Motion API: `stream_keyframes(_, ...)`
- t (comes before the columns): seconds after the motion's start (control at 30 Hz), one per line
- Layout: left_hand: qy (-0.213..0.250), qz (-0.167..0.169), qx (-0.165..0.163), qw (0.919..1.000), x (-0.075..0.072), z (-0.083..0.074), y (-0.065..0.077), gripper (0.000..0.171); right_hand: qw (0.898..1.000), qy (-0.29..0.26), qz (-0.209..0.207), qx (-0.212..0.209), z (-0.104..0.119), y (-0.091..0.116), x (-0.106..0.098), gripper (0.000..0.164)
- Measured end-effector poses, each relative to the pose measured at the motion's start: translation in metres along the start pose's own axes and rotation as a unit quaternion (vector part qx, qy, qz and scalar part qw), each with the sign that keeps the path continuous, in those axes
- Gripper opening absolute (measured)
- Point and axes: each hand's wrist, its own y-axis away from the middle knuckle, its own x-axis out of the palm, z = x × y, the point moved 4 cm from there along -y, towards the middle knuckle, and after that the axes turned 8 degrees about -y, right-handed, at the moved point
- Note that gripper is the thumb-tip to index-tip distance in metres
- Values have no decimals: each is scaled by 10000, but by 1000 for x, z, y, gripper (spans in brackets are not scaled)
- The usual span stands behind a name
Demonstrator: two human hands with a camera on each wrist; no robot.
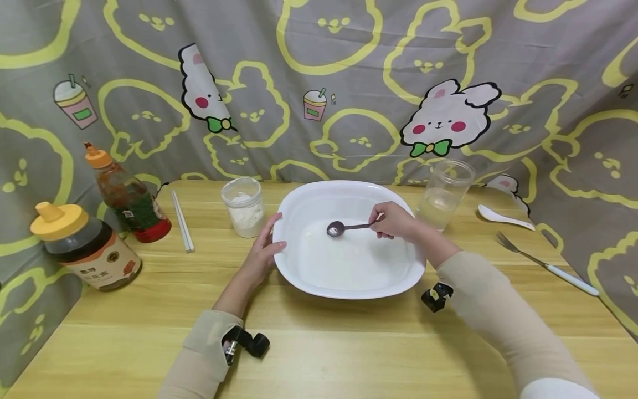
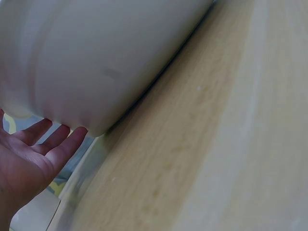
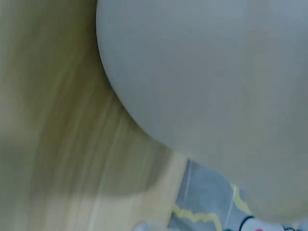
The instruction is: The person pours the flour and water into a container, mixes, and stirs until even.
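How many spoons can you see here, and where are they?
2: a dark spoon held by the right hand at the white basin, and a white spoon lying on the table to the right. No other shows.

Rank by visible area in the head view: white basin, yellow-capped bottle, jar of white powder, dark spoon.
1. White basin
2. Yellow-capped bottle
3. Jar of white powder
4. Dark spoon, its handle partly covered

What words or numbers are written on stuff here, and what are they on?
None reads clearly.
Yellow-capped jar: dark lettering on its pale label, too blurred to read.
Orange-capped bottle: marks on its green label, too small to read.
Curtain: cartoons, no writing seen.
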Motion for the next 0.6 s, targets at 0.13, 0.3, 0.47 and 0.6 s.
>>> stream_keyframes(0.13, -3, 27, 10, 10000, 1, 1, -1, 64, 9993, -336, -33, 145, 1, -7, 14, 4)
stream_keyframes(0.3, -6, 17, 54, 10000, 1, 1, 0, 65, 9966, -776, 176, 231, 4, -12, 30, 8)
stream_keyframes(0.47, -23, 36, 124, 9999, 2, 1, -1, 66, 9946, -797, 667, 47, 8, -8, 40, 7)
stream_keyframes(0.6, -13, -7, 129, 9999, 1, 2, 0, 66, 9908, -679, 1158, -149, 10, -1, 41, 7)
